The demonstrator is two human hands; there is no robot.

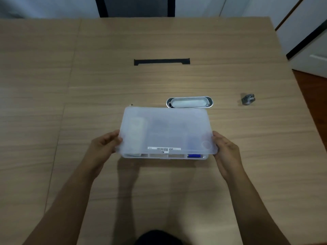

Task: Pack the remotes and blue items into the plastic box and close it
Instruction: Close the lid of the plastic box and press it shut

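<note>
A translucent plastic box (159,155) sits on the wooden table (159,82) in front of me, its frosted lid (169,128) lying over it with the near edge slightly raised. Through the lid a white remote (135,133) shows dimly at the left. A blue item (193,155) is visible through the box's front wall at the right. My left hand (106,143) grips the lid's left edge and my right hand (225,150) grips its right edge. A barcode sticker (164,149) runs along the lid's near edge.
A silver oval tray (210,102) holding a pale oblong piece stands just behind the box. A small dark grey object (248,99) lies at the right. A black cable slot (161,61) is set in the table's middle. A dark chair (135,7) stands beyond the far edge.
</note>
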